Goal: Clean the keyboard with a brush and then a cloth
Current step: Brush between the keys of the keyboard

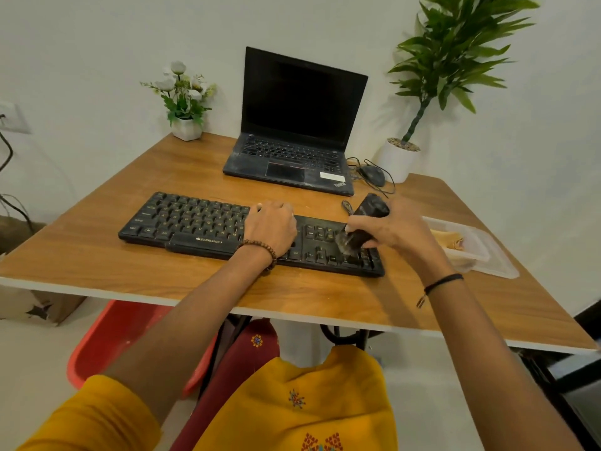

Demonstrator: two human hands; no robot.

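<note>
So, right hand (387, 229) fingers wrapped round brush (364, 222) handle, soft bristles on keys; left hand (271, 227) loose atop keyboard (195, 219). Light, likely slides, keep pinned.

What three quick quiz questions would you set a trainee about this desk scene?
1. True or false: the right hand holds the brush with its bristles on the right end of the keyboard.
2. Where is the yellow cloth? A: in the clear container. B: draped over the brush. C: under the keyboard.
3. Fill the gap: the left hand rests on the ____.
Key: 1 true; 2 A; 3 keyboard.
</note>
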